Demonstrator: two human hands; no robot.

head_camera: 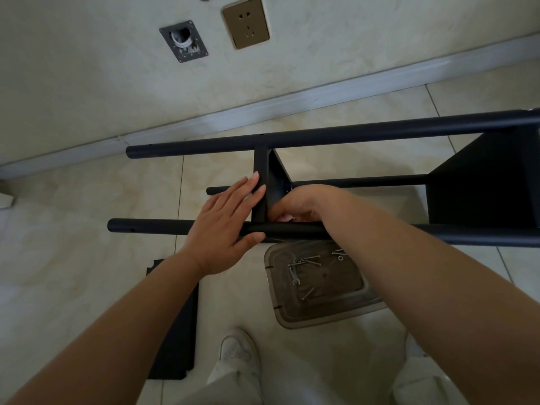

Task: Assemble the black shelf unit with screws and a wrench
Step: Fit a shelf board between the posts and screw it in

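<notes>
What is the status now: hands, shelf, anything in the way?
Left hand flat on shelf panel, thumb under front pole. Right hand curled at the joint, grip hidden. Wrench in tray. Nothing blocking.

Tiled floor [73,244] bears shelf frame [321,135], screw tray [280,314], black panel [178,346].

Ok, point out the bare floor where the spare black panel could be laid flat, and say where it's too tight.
Free: the tiles left of the pole ends, and the strip between the far pole and the baseboard. Crowded: around the clear tray of screws and wrench, beside the shoe, and where left hand and right hand work at the shelf.
</notes>
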